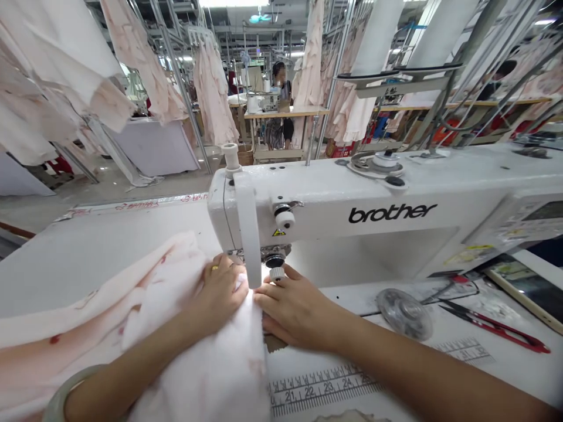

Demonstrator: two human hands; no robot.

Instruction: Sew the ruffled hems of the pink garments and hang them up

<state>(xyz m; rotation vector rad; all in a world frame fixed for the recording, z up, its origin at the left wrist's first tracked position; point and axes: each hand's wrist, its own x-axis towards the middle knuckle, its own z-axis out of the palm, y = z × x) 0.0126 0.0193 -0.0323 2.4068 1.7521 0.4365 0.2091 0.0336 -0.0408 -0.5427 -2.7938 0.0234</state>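
Note:
A white sewing machine (pixel 316 199) marked "brother" stands across the table, its lamp lighting the spot beneath the needle area. Pale pink fabric (pixel 211 375) with small reddish marks runs from that spot toward me and off to the left. My left hand (pixel 225 287), with a ring on one finger, bunches the cloth just left of the machine's head with curled fingers. Close by on the right, my right hand (pixel 299 305) has its fingers together at the fabric's edge by the presser area. The needle and the fingertips nearest it are mostly hidden.
Red-handled thread snips (pixel 505 331), a clear round bobbin case (pixel 404 313) and a phone-like device (pixel 528 287) lie at the right. A printed ruler scale (pixel 325 390) crosses the front of the table. Behind hang pink garments (pixel 215 88); a person (pixel 281 88) sits farther back.

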